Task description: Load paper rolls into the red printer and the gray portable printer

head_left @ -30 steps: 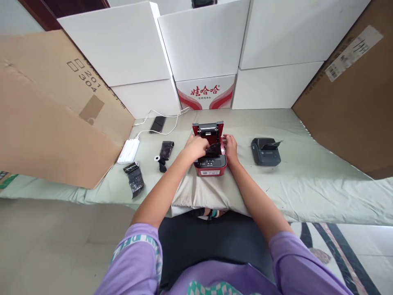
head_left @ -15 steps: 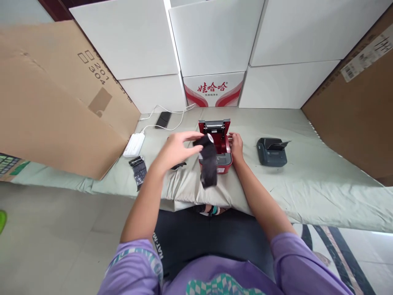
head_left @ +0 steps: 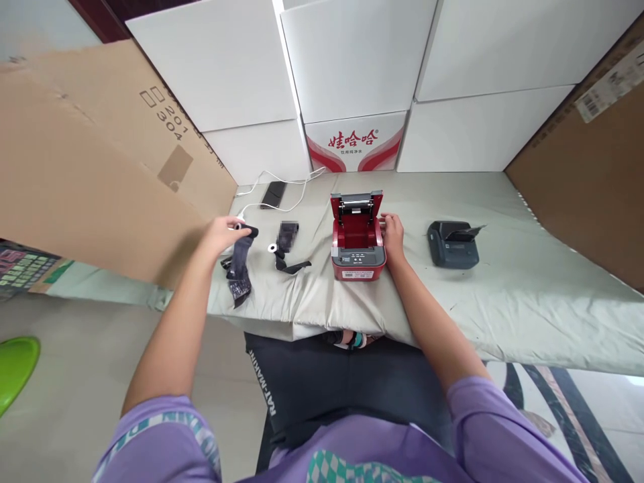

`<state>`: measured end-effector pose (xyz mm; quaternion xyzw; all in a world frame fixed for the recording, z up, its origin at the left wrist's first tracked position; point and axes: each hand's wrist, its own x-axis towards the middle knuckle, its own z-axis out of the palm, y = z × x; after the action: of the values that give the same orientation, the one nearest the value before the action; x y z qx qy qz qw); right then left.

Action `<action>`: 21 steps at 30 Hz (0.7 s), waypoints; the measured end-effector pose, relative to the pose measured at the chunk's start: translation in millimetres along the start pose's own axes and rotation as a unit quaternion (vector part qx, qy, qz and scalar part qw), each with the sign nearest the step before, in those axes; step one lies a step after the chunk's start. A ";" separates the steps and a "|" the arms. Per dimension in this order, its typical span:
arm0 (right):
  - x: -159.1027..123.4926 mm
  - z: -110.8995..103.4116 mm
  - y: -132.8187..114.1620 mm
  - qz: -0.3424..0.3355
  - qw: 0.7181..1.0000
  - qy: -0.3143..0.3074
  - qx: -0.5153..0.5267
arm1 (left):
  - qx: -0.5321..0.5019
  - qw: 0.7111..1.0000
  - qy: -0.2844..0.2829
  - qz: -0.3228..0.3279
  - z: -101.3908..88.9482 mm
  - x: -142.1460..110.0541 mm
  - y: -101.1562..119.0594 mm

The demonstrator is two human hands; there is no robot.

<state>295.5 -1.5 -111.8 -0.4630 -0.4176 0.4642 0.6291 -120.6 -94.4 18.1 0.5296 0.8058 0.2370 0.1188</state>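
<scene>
Here, the left hand (head_left: 221, 236) is pinching a roll of shiny black tape (head_left: 241, 258) over the desk's left side. The right hand (head_left: 393, 236), fingers bent, is touching the open red box-shaped machine (head_left: 358, 251).

Wearing a purple short-sleeved shirt (head_left: 372, 439), teal-and-white checkered print (head_left: 352, 467) on the front. My left sleeve (head_left: 161, 443) has a teal-and-white lettered band; visible part of right sleeve (head_left: 498, 429) is plain purple. Dark bottoms (head_left: 322, 376), white "RAT-MAKIN…" lettering (head_left: 264, 382) on left side. Left hand (head_left: 221, 235), right hand (head_left: 393, 235) bare.
</scene>
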 end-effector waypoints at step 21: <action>-1.7 1.3 -3.2 0.004 1.000 0.008 0.003 | 0.104 0.972 -0.081 0.196 50.3 -50.4 4.0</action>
<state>294.5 -3.3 -108.6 -0.4666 -0.4093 0.4641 0.6319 -74.4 -126.1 -26.2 0.7040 0.6943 0.1269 0.0788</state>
